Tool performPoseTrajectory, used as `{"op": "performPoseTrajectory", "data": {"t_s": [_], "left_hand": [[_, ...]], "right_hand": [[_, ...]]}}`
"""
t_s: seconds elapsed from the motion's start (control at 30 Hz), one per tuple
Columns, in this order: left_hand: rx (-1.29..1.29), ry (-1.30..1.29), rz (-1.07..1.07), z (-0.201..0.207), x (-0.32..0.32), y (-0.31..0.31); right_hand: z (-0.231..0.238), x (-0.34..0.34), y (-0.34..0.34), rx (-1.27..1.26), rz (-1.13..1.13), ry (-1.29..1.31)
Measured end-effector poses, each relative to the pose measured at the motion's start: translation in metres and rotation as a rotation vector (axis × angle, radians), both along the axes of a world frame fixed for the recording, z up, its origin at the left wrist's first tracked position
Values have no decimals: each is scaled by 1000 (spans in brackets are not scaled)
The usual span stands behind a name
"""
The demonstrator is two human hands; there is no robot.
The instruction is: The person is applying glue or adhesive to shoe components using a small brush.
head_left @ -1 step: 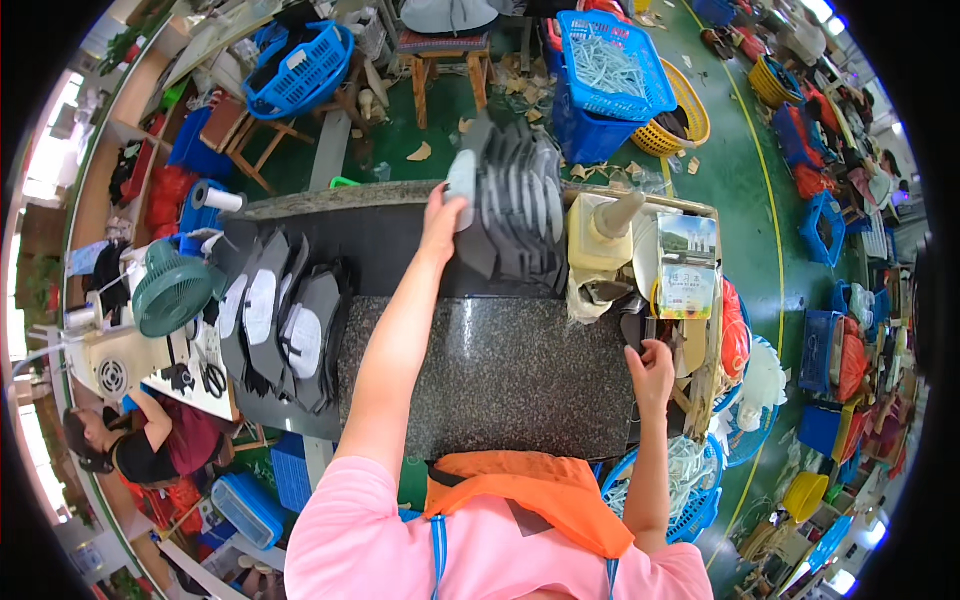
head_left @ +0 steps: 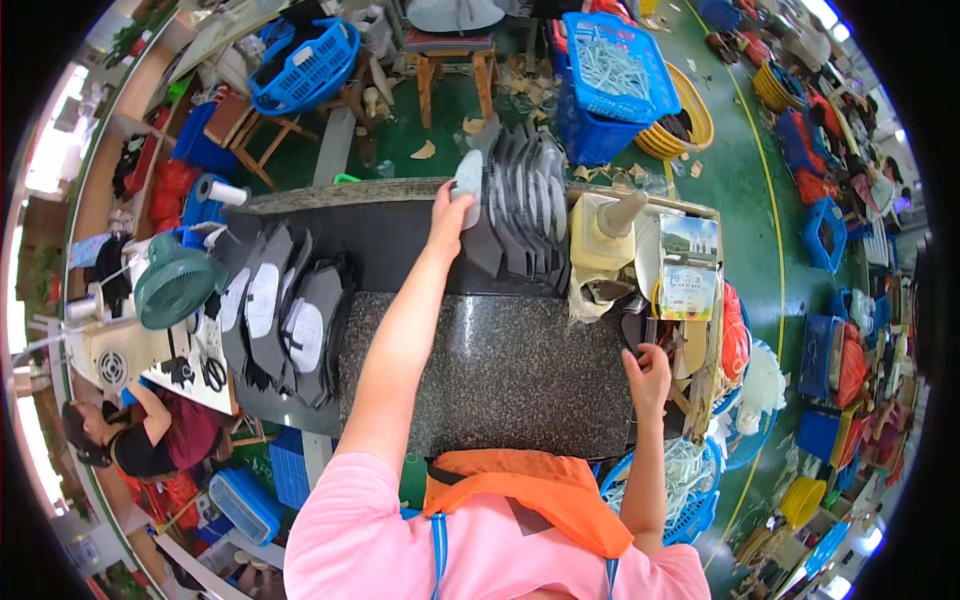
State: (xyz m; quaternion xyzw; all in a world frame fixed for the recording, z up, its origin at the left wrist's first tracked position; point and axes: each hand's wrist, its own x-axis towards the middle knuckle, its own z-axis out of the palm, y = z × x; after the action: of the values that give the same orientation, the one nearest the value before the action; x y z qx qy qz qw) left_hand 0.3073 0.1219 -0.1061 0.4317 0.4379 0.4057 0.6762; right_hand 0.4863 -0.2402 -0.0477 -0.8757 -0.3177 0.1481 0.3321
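At the far side of the bench my left hand (head_left: 450, 218) pinches the edge of a dark grey flat cut piece with a pale oval patch (head_left: 468, 175). This piece is the leftmost of a row of overlapping grey pieces (head_left: 522, 205), several bearing pale patches. My right hand (head_left: 650, 380) is by the right edge of the speckled stone slab (head_left: 480, 380), thumb and fingers bent and apart, with nothing visible between them. Just beyond it lies a small dark tool-like item (head_left: 651, 331). More grey pieces with pale patches (head_left: 290, 320) lie in overlapping stacks at the bench's left.
A yellowish container with a cone-shaped top (head_left: 605, 235) stands right of the row, beside a booklet (head_left: 687, 268). A green fan (head_left: 172, 280) and scissors (head_left: 213, 374) are at the left, near another person (head_left: 150, 435). Blue baskets (head_left: 620, 70) stand beyond the bench.
My left hand has shifted slightly to the right, still at the patched piece. The row of grey pieces looks less blurred. My right hand has hardly moved.
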Motion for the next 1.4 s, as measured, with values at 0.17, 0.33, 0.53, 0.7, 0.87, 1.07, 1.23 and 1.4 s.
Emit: {"op": "performPoseTrajectory", "data": {"t_s": [0.17, 0.33, 0.53, 0.7, 0.87, 1.07, 1.23, 1.4], "left_hand": [[77, 124, 99, 25, -18, -11], [479, 477, 107, 14, -49, -58], [897, 1195, 459, 56, -200, -129], [383, 1148, 636, 61, -361, -106], [126, 1079, 253, 27, -383, -73], [73, 1163, 282, 26, -370, -76], [247, 962, 283, 20, -374, -90], [465, 1002, 384, -15, -346, -155]], "right_hand": [[-4, -21, -3, 11, 146, 23], [-3, -51, -2, 16, 340, 73], [-41, -108, 19, -212, 906, 186], [-73, -188, 69, -318, 1147, 595], [-67, -311, 148, -405, 798, 1302], [-87, -421, 215, -89, 398, 1252], [-99, -424, 210, 11, 207, 1104], [-83, -344, 158, 26, 365, 1070]]}}
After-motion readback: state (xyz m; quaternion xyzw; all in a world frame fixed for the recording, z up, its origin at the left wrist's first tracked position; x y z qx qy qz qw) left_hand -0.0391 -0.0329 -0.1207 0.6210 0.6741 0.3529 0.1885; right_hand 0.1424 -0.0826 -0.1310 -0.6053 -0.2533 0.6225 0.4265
